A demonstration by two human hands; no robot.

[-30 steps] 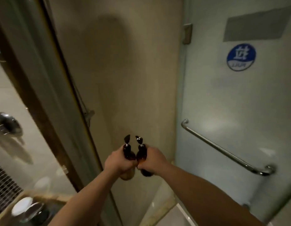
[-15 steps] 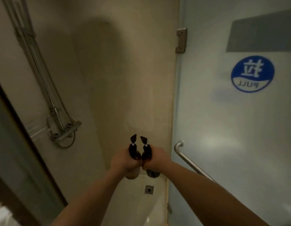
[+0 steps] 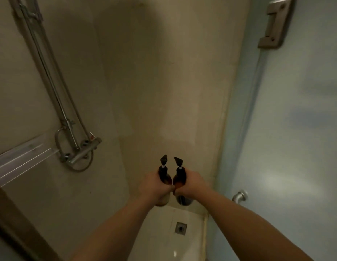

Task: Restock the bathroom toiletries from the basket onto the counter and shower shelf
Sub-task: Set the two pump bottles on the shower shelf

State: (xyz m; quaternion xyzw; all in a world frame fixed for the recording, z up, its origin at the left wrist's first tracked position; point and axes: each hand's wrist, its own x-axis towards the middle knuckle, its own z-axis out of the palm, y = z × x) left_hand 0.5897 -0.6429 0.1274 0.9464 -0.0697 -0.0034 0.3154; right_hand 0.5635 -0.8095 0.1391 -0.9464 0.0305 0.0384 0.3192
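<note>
Amber pump bottles (image 3: 165,178), bodies mostly hidden, are gripped by curled fingers (image 3: 166,190) of left hand (image 3: 154,187) and right hand (image 3: 194,183).

Two pump bottles held in a shower stall
Left hand (image 3: 154,187) grips the left bottle (image 3: 164,177); right hand (image 3: 193,185) grips the right bottle (image 3: 180,176), just beside it; clear shelf (image 3: 22,159) by the mixer valve (image 3: 82,153).

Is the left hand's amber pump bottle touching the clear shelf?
Apart. Head view: bare wall separates the amber pump bottle, in the left hand, from the clear wall shelf.
</note>
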